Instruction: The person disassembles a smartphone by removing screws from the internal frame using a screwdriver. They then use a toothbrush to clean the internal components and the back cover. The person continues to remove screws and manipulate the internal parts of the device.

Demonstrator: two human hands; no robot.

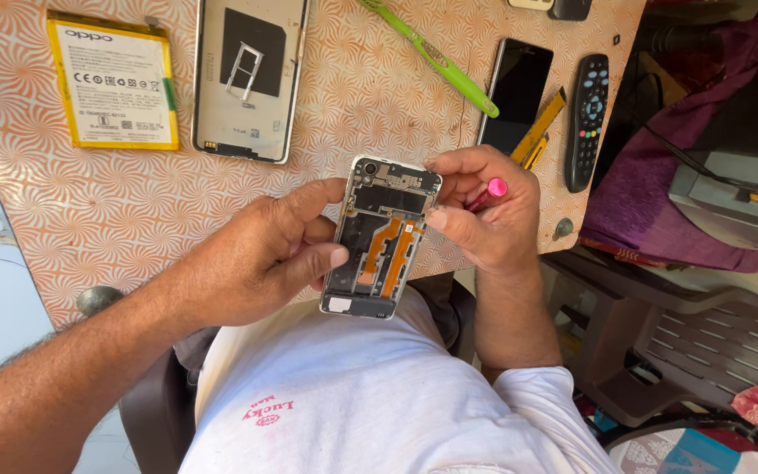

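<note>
At 10 o'clock on the patterned table lies a flat battery with a yellow edge and white label. Just to its right, at 11 o'clock, lies a phone back cover with a small metal tray resting on it. The left hand grips the opened phone at frame centre, thumb and fingers clamped on its left edge; orange flex cables are exposed inside. The right hand pinches the phone's right edge and also holds a pink-capped tool. At 1 o'clock lie a green toothbrush, a dark phone and a black remote.
</note>
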